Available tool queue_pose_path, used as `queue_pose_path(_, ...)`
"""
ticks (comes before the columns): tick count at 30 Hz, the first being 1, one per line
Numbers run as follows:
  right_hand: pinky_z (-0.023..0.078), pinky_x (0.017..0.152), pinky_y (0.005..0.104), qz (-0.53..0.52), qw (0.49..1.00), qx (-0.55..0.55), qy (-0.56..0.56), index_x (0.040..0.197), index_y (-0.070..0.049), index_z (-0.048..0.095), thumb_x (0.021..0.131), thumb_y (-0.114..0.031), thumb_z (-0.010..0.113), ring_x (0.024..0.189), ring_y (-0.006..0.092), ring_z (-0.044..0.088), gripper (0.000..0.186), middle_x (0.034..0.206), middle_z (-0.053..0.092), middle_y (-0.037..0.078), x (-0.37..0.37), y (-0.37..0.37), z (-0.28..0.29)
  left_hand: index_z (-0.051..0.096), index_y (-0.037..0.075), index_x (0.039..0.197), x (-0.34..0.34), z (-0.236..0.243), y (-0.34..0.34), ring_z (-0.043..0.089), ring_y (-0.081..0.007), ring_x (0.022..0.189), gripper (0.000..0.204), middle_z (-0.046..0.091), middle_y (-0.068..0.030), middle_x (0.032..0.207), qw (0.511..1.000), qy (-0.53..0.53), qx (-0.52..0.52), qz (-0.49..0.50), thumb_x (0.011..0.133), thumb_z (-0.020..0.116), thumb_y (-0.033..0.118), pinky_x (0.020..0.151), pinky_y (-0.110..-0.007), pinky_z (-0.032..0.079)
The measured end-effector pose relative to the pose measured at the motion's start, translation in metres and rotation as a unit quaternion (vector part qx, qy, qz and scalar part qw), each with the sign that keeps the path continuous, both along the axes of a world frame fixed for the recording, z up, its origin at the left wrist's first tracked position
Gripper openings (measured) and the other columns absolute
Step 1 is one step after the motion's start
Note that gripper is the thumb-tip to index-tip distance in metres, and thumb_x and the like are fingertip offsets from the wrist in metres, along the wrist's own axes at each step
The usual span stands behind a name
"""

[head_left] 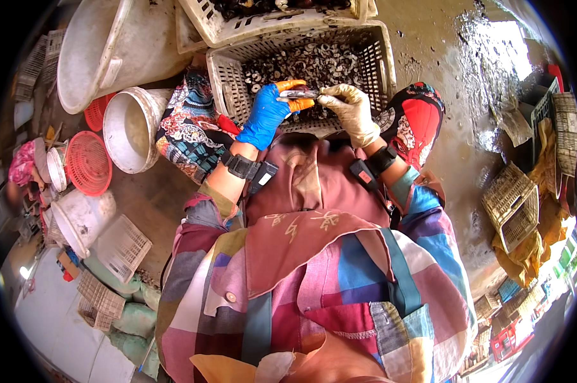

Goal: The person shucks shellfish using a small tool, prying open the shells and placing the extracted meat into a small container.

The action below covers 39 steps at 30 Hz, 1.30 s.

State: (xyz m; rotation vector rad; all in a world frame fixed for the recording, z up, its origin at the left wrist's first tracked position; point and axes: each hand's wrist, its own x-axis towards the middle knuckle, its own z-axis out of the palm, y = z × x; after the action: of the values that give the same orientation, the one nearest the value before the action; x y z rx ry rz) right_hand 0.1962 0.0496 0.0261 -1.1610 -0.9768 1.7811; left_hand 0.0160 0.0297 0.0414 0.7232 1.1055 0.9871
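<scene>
My left hand (263, 117), in a blue glove with orange fingers, is closed round a dark, shiny shellfish (299, 93) with a pale lower edge. My right hand (352, 112), in a cream glove, meets its right end with thumb and fingers pinched together. Whatever lies in that pinch is too small to make out. Both hands are over a white plastic crate (384, 60) between my knees. Inside the crate lies a thick layer of small dark and whitish pieces (307, 60).
Another crate (202, 19) with dark contents stands beyond. To the left are a large pale tub (87, 51), a white bucket (125, 127), a red basket (87, 163) and a tipped white bucket (78, 217). Wet, muddy floor (438, 57) and stacked crates (511, 204) lie to the right.
</scene>
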Motion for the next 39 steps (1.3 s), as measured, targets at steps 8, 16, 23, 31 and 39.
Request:
queue_pose_path(8,0.047,0.066,0.0214,0.004,0.991,0.076,-0.112,0.086,0.001,0.065,0.074,-0.005,0.071,0.071,0.0068,0.057,0.015,0.079,0.065,0.002,0.008,-0.003,-0.03,0.06,-0.003,0.102,0.006,-0.004,-0.016,0.061,-0.0127,0.079,0.029,0.065,-0.0085,0.09,0.994,0.06,-0.09,-0.006,0.074,0.068,0.002,0.067,-0.023,0.049)
queue_pose_path(16,0.046,0.067,0.0209,-0.052,0.997,0.013,-0.052,0.087,0.001,0.064,0.079,-0.003,0.066,0.071,0.0075,0.056,0.009,0.081,0.063,0.002,0.012,0.016,-0.015,0.061,-0.002,0.096,0.0,0.014,-0.012,0.062,-0.0138,0.078,0.026,0.064,-0.0078,0.087,0.999,-0.006,-0.044,0.026,0.072,0.07,-0.001,0.073,-0.026,0.052)
queue_pose_path(23,0.047,0.07,0.0217,-0.014,0.991,0.094,-0.098,0.084,-0.001,0.065,0.074,-0.002,0.07,0.075,0.0088,0.058,0.011,0.083,0.065,0.004,0.006,0.004,-0.021,0.059,-0.002,0.101,0.001,0.023,-0.019,0.061,-0.0149,0.081,0.032,0.063,-0.0069,0.089,0.997,0.062,-0.05,-0.011,0.071,0.071,0.0,0.076,-0.027,0.051)
queue_pose_path(31,0.045,0.068,0.0198,-0.065,0.995,-0.001,-0.073,0.088,0.0,0.064,0.077,-0.005,0.068,0.072,0.007,0.055,0.012,0.08,0.062,0.0,0.018,0.013,-0.015,0.059,0.004,0.105,0.005,0.013,-0.011,0.059,-0.0102,0.08,0.035,0.064,-0.0038,0.09,0.998,0.035,-0.047,0.027,0.072,0.073,0.006,0.07,-0.024,0.05)
queue_pose_path(39,0.046,0.07,0.0233,-0.039,0.991,0.12,-0.052,0.088,-0.003,0.065,0.074,-0.008,0.072,0.077,0.0097,0.056,0.016,0.082,0.064,0.003,-0.006,-0.004,0.009,0.053,0.001,0.115,0.0,0.009,-0.01,0.058,-0.0233,0.096,0.033,0.06,-0.0129,0.102,0.913,-0.344,-0.2,0.092,0.082,0.055,-0.002,0.085,-0.031,0.049)
